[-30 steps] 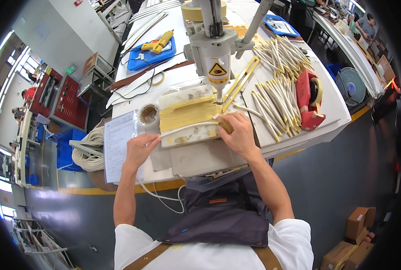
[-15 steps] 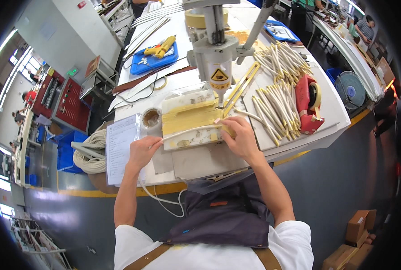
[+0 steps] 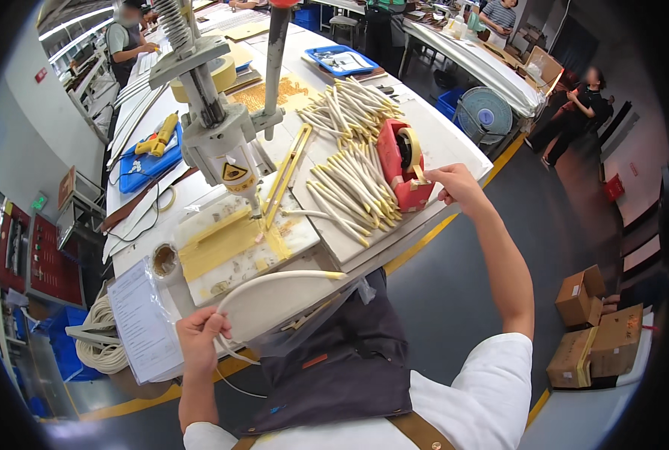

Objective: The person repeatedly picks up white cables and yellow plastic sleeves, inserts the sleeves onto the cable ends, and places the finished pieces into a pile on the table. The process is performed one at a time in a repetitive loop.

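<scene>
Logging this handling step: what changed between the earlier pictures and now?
The right hand let go of the tip of the white cord and moved right to the red tape dispenser, at the tape's free end. The left hand drew the cord toward the body; it now arches, yellow tip free. Unchanged: left hand's hold, press, cut-cord pile.

White short-sleeved shirt (image 3: 469, 386), dark apron (image 3: 334, 397), brown strap (image 3: 417, 427), small reddish patch (image 3: 314, 361)

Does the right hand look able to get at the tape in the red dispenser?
Most likely yes: the right hand is right at the front of the red tape dispenser, fingers by the yellow tape, and nothing visible blocks them.
</scene>
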`<state>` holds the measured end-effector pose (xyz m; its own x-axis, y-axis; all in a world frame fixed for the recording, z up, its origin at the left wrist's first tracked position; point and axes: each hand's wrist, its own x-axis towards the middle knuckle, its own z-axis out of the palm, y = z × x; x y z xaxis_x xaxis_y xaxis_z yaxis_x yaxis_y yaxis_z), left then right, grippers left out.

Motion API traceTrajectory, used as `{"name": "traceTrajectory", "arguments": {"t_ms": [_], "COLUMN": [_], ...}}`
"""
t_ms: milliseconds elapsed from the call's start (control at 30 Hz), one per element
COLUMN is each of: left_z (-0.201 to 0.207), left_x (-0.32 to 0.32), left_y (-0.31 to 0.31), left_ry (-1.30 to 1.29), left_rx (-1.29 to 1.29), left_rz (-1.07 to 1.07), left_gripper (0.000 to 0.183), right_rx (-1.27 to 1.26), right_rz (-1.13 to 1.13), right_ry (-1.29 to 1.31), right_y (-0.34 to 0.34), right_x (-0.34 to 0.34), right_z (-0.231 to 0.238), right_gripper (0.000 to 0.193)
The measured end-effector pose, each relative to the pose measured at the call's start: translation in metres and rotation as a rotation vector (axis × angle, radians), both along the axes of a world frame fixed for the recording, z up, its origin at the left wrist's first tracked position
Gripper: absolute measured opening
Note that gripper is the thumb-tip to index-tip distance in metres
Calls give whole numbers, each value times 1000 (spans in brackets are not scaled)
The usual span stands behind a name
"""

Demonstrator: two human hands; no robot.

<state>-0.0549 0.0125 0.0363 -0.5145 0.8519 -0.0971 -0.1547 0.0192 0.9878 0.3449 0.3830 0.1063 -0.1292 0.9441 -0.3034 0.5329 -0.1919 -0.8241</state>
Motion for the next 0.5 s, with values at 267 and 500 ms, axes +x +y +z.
{"name": "traceTrajectory", "arguments": {"t_ms": [267,500], "left_z": [0,2], "left_x": [51,55], "left_y": [32,34], "left_ry": [-237,-180], "left_rx": [34,-39], "left_rz": [-156,-132], "left_gripper": [21,22], "right_rx": [-241,-99], "right_rz": [11,-133], "right_ry": [423,766], "right_y": [2,-34], "right_x": [4,3], "right_z": [-2,-30], "right_gripper": [34,44]}}
